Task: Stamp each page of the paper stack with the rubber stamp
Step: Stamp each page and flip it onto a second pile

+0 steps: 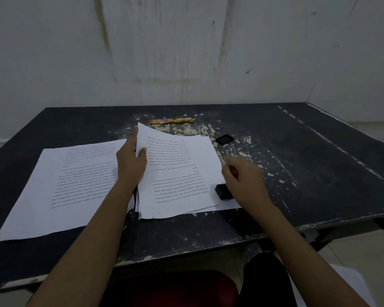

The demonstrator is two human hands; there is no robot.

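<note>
Back wall (186, 52): whitish plaster, dull, with brownish vertical streaks and a few small dark marks. Side wall (368, 63) meets it at a corner on the right, behind the far right corner of the bench (319, 156). Bench top: black, paint badly flaked around the middle, pale patches showing through; a broken pale line runs along the right side; near edge chipped and worn. Floor (372, 251): pale tiles, seen right of the bench. Dark red seat (175, 289) below the near edge. Light: dim, even, no hard shadows.
</note>
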